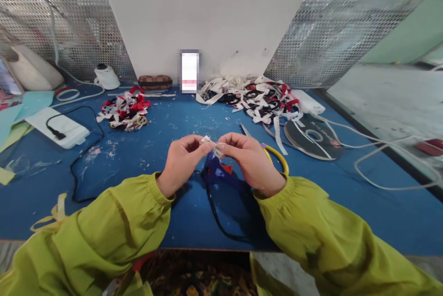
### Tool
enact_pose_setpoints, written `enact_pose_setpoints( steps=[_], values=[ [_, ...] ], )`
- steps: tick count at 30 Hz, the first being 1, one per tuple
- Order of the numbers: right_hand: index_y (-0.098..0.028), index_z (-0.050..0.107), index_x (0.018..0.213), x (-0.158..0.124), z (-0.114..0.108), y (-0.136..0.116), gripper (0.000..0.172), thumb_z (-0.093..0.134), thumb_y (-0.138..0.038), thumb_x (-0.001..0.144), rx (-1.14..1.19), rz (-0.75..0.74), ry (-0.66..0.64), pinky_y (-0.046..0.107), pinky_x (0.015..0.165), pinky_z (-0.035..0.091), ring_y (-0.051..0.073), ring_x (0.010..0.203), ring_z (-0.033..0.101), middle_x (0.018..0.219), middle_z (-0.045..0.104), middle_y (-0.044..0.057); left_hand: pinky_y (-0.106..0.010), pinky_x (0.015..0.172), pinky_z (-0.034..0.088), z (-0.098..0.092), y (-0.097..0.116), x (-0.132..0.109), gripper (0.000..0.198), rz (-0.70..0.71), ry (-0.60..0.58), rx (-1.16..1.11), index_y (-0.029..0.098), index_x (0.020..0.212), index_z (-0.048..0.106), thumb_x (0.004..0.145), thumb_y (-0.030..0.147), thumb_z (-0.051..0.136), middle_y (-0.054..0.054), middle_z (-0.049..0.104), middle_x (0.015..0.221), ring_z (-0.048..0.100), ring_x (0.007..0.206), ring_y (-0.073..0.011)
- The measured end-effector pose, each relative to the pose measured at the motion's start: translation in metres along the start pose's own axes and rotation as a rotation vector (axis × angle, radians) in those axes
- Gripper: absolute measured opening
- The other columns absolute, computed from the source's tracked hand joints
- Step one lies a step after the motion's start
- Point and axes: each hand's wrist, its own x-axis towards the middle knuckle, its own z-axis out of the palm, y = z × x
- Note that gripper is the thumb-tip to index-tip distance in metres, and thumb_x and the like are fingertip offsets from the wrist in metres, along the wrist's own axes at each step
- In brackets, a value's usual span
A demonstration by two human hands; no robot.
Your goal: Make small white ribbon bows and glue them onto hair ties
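Observation:
Between my fingertips is a short piece of white printed ribbon (218, 152). My left hand (185, 160) pinches its left end with thumb and forefinger. The right side is pinched the same way by my right hand (251, 160). Just below the ribbon, a blue glue gun (218, 173) with an orange trigger lies on the table, partly covered by my hands, its black cord running toward the front edge. Scissors (277, 155) with yellow handles lie beside my right hand, which hides part of them.
White ribbon bows and hair ties form a large pile (252, 95) at the back right and a smaller red-and-white pile (126, 109) at left. A black ribbon reel (311, 136), a white power strip (58, 127), loose cables and a propped phone (189, 70) surround the work area.

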Motion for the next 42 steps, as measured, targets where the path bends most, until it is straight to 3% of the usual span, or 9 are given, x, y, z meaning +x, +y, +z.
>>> enact_pose_setpoints(
  steps=[8,12,19,29,38,40,42],
  values=[
    [-0.018,0.064,0.068,0.001,-0.004,-0.003,0.012,0.066,-0.029,0.074,-0.174,-0.138,0.027,0.025,0.06,0.043,0.01,0.06,0.052,0.063,0.06,-0.002,-0.022,0.056,0.038,0.0,0.003,0.0,0.029,-0.189,-0.07,-0.174,0.014,0.057,0.065,0.07,0.039,0.07,0.0,0.059,0.056,0.046,0.055,-0.0087],
    [-0.019,0.064,0.068,0.0,-0.003,-0.003,0.011,0.064,-0.027,0.075,-0.327,-0.215,0.05,0.025,0.058,0.042,0.011,0.061,0.051,0.064,0.06,-0.001,-0.022,0.057,0.039,0.001,0.005,0.0,0.027,-0.183,-0.104,-0.155,0.014,0.051,0.063,0.067,0.033,0.073,0.001,0.058,0.052,0.048,0.054,-0.0085],
    [-0.019,0.064,0.067,0.0,-0.006,-0.001,0.012,0.065,-0.029,0.073,-0.27,-0.18,0.017,0.025,0.057,0.043,0.012,0.059,0.053,0.061,0.06,-0.002,-0.022,0.056,0.041,0.002,0.004,0.001,0.019,-0.186,-0.038,-0.126,0.014,0.063,0.072,0.063,0.032,0.076,0.001,0.062,0.055,0.05,0.054,-0.0088],
    [-0.019,0.056,0.069,-0.007,-0.005,0.004,0.017,0.053,-0.011,0.084,-0.782,-0.702,0.055,0.026,0.063,0.043,0.014,0.067,0.056,0.07,0.06,0.001,-0.02,0.05,0.034,0.002,0.007,-0.003,0.013,-0.21,-0.205,0.008,0.014,0.06,0.067,0.063,0.025,0.073,0.004,0.054,0.048,0.045,0.048,-0.007],
    [-0.022,0.056,0.073,-0.016,-0.001,0.012,0.019,0.048,-0.014,0.088,-0.976,-1.035,0.114,0.032,0.067,0.047,0.019,0.072,0.057,0.072,0.061,0.005,-0.021,0.053,0.037,0.001,0.013,-0.008,0.017,-0.204,-0.296,-0.001,0.015,0.049,0.059,0.062,0.021,0.068,0.002,0.055,0.047,0.047,0.05,-0.0085],
    [-0.023,0.057,0.071,-0.015,-0.001,0.012,0.019,0.049,-0.015,0.087,-0.954,-1.022,0.108,0.034,0.069,0.047,0.02,0.074,0.059,0.073,0.062,0.006,-0.022,0.052,0.037,0.002,0.011,-0.009,0.014,-0.169,-0.246,0.01,0.015,0.05,0.061,0.062,0.02,0.066,0.002,0.055,0.048,0.047,0.05,-0.0089],
    [-0.023,0.057,0.07,-0.012,0.0,0.011,0.02,0.049,-0.017,0.087,-0.869,-0.886,0.101,0.033,0.068,0.047,0.019,0.072,0.058,0.071,0.062,0.005,-0.022,0.052,0.036,0.004,0.008,-0.01,0.014,-0.146,-0.175,0.003,0.015,0.051,0.061,0.064,0.021,0.066,0.002,0.055,0.048,0.047,0.05,-0.0092]
  ],
)
